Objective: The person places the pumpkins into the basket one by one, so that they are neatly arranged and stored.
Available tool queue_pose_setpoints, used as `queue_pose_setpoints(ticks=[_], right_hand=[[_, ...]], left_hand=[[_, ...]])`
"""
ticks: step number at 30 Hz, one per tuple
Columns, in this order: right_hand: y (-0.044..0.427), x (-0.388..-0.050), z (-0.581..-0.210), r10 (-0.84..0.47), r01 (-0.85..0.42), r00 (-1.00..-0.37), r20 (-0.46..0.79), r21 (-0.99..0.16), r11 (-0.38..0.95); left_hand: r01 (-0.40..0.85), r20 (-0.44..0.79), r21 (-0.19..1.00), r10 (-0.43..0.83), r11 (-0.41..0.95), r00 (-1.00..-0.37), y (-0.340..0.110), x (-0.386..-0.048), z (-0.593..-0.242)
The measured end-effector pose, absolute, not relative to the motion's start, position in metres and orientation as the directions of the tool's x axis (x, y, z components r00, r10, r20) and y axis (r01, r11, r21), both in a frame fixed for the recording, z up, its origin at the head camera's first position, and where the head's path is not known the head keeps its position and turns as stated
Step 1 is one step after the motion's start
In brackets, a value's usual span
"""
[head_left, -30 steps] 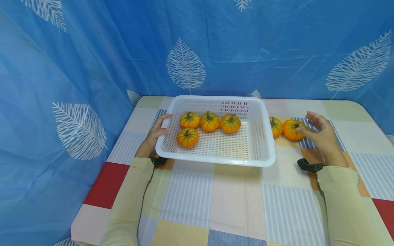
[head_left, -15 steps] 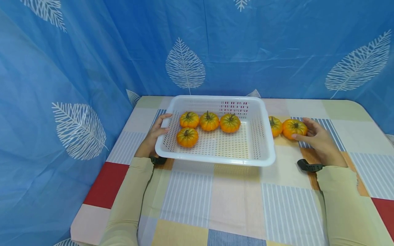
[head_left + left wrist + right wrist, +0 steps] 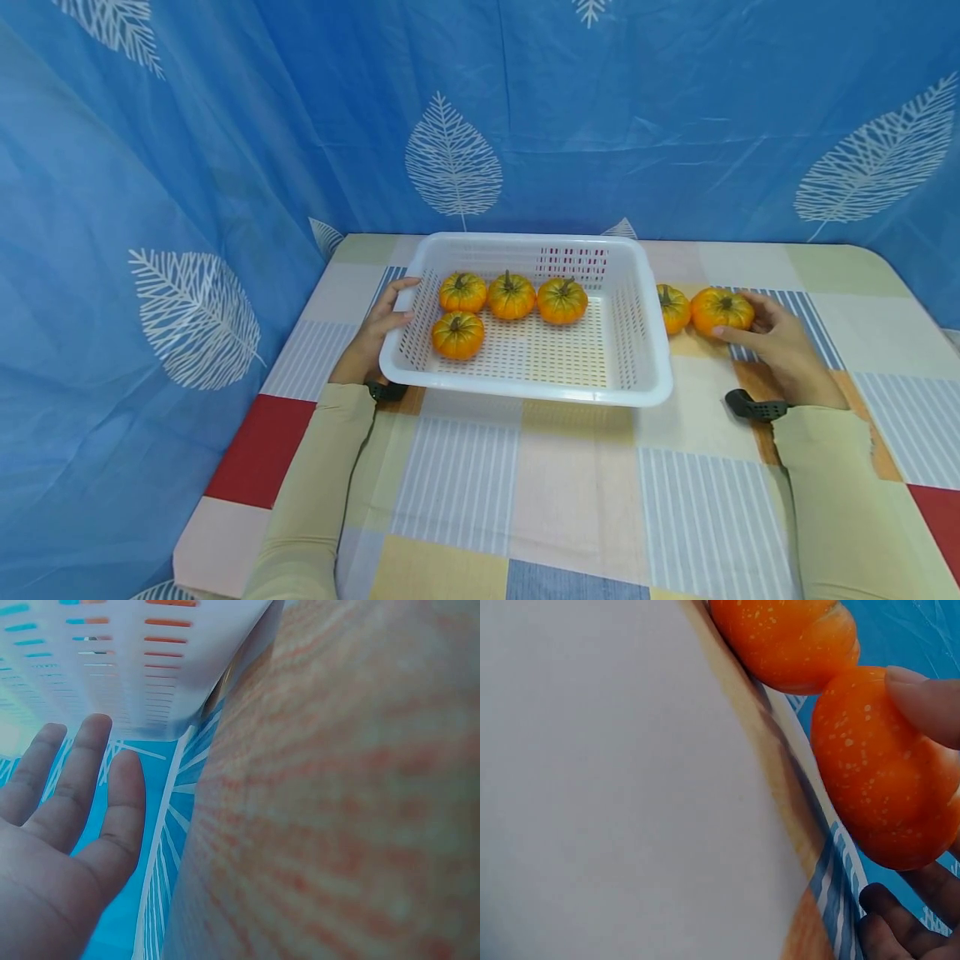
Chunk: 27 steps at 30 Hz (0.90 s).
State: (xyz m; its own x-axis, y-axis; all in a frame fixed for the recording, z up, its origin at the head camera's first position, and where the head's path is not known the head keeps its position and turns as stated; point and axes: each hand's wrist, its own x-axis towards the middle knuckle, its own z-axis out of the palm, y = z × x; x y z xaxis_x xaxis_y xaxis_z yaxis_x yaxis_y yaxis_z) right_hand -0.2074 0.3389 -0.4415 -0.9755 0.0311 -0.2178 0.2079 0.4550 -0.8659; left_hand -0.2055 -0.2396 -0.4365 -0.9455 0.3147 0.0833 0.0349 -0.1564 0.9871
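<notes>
A white plastic basket (image 3: 525, 394) stands on the table, with several small orange pumpkins (image 3: 510, 297) grouped in its left half. My left hand (image 3: 372, 333) rests at the basket's left rim, its thumb and a fingertip over the edge. In the left wrist view, straight fingers (image 3: 75, 780) lie by the perforated outer wall. To the right of the basket, my right hand (image 3: 783, 346) grips a mini pumpkin (image 3: 722, 312), thumb at the front and fingers on the far right side. Beside it sits another mini pumpkin (image 3: 674, 309), partly hidden by the basket's rim.
A patchwork tablecloth (image 3: 577, 500) covers the table. Behind and to the left hangs a blue curtain (image 3: 555, 133) with white leaf prints. The basket's right wall (image 3: 656, 333) stands between the pumpkins inside and those outside.
My right hand has moved left and closed around the outer pumpkin, which it was only reaching over a second ago. The left hand and the basket stay where they were.
</notes>
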Motion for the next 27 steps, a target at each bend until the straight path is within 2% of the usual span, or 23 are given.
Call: queue_pose_setpoints(ticks=[6, 14, 27], right_hand=[[0.336, -0.205, -0.439, 0.088, 0.16, -0.987, -0.136, -0.895, 0.417], [0.325, -0.2, -0.422, 0.176, 0.008, -0.983, 0.054, -0.941, 0.337], [0.309, -0.196, -0.394, 0.137, -0.185, -0.957, 0.255, -0.903, 0.388]], left_hand=[[0.034, 0.08, 0.988, 0.314, -0.148, -0.946, -0.24, -0.205, -0.437], [0.039, 0.084, 0.989, 0.319, -0.146, -0.944, -0.242, -0.206, -0.438], [0.037, 0.085, 0.988, 0.321, -0.152, -0.943, -0.242, -0.207, -0.439]])
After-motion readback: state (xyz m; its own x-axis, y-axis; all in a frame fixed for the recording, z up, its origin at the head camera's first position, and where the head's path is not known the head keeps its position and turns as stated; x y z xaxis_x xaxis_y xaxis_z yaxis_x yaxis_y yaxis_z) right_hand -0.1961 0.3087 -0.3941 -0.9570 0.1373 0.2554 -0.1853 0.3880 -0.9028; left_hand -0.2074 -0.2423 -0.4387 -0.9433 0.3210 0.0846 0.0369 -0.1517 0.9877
